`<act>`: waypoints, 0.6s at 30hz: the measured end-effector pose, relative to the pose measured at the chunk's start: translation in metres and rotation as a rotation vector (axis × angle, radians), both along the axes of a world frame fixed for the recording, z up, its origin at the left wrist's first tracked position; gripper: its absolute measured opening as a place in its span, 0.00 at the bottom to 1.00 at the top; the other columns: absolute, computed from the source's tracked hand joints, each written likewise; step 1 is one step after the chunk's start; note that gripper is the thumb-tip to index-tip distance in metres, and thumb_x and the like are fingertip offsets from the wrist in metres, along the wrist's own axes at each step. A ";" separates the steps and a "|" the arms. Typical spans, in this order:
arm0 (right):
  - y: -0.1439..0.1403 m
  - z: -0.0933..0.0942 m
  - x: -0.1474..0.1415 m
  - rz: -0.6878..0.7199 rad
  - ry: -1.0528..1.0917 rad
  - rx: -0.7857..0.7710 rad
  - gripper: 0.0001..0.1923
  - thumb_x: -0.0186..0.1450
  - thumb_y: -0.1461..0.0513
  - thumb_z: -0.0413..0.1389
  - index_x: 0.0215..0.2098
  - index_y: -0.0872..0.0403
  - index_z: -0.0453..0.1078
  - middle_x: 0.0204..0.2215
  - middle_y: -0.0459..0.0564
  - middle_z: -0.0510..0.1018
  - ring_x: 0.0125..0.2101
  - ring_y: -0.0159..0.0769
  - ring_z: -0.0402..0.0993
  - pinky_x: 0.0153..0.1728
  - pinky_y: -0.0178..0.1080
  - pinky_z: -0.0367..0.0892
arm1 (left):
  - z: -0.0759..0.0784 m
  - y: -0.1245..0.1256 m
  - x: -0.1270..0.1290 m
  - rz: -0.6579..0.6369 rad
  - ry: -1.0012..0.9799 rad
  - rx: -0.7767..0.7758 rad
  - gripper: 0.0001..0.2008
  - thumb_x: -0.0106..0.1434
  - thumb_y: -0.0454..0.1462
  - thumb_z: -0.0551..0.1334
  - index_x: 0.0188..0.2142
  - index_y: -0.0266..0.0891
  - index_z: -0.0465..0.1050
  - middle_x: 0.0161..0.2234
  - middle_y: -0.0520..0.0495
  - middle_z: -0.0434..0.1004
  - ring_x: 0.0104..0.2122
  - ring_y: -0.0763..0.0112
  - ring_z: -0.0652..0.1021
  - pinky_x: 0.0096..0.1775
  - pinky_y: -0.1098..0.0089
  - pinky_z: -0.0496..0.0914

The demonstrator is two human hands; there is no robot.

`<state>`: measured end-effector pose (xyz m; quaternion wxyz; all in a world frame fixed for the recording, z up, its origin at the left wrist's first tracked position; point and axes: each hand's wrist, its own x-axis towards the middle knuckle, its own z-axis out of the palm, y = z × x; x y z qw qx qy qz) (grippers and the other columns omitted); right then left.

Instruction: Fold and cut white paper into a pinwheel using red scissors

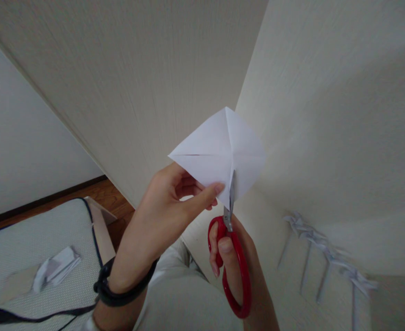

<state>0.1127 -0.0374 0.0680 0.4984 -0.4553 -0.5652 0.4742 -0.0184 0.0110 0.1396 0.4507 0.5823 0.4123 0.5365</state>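
Observation:
My left hand [164, 216] pinches the lower left part of a folded white paper square [209, 151], held up in the air like a diamond with creases crossing at its middle. My right hand [237, 257] grips red-handled scissors [235, 266] from below. Their metal blades [232, 193] point upward and sit in the paper's lower edge along the vertical crease. A dark band circles my left wrist [119, 289].
Pale wood-grain wall panels fill the background. A strip of cut white paper shapes [326, 257] lies on the pale surface at lower right. At lower left a grey cushion [33, 239] carries folded paper scraps [55, 269] and a dark cord. Brown wooden floor shows beside it.

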 end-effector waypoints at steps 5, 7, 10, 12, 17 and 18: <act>0.000 0.001 0.000 -0.005 0.000 -0.015 0.22 0.64 0.42 0.53 0.29 0.51 0.60 0.22 0.43 0.65 0.21 0.30 0.62 0.20 0.34 0.62 | 0.001 -0.001 -0.001 0.008 0.006 0.002 0.04 0.57 0.33 0.68 0.33 0.36 0.75 0.27 0.54 0.79 0.23 0.79 0.77 0.27 0.81 0.72; 0.000 0.001 0.000 -0.009 -0.005 -0.019 0.22 0.64 0.42 0.53 0.29 0.50 0.60 0.22 0.43 0.65 0.21 0.31 0.62 0.20 0.34 0.62 | 0.001 -0.001 -0.001 0.009 0.008 0.006 0.05 0.57 0.34 0.68 0.33 0.37 0.75 0.27 0.54 0.79 0.23 0.78 0.78 0.28 0.80 0.73; 0.000 0.000 -0.001 -0.007 -0.007 -0.016 0.22 0.63 0.42 0.53 0.29 0.50 0.60 0.22 0.43 0.66 0.21 0.31 0.62 0.21 0.34 0.61 | 0.001 -0.001 0.000 0.010 0.013 0.010 0.04 0.57 0.34 0.69 0.32 0.37 0.75 0.26 0.55 0.79 0.22 0.80 0.77 0.27 0.81 0.72; -0.001 0.000 -0.001 -0.006 -0.008 -0.012 0.22 0.64 0.42 0.53 0.30 0.50 0.61 0.22 0.44 0.66 0.21 0.31 0.62 0.20 0.34 0.61 | 0.001 0.000 0.000 0.013 0.018 0.000 0.04 0.57 0.34 0.68 0.31 0.37 0.75 0.25 0.56 0.78 0.22 0.80 0.76 0.26 0.82 0.71; -0.002 0.001 -0.001 -0.002 -0.012 -0.012 0.20 0.65 0.43 0.52 0.30 0.51 0.61 0.22 0.44 0.67 0.21 0.31 0.62 0.20 0.35 0.60 | 0.002 0.000 0.000 0.005 0.025 -0.003 0.04 0.57 0.34 0.68 0.31 0.37 0.75 0.25 0.56 0.78 0.21 0.80 0.76 0.26 0.82 0.71; -0.002 0.002 -0.001 -0.002 -0.013 -0.014 0.20 0.65 0.44 0.52 0.30 0.51 0.62 0.22 0.44 0.67 0.21 0.31 0.62 0.20 0.34 0.59 | 0.002 0.000 0.000 0.005 0.030 0.003 0.04 0.57 0.34 0.68 0.31 0.37 0.75 0.25 0.56 0.77 0.21 0.80 0.76 0.26 0.82 0.71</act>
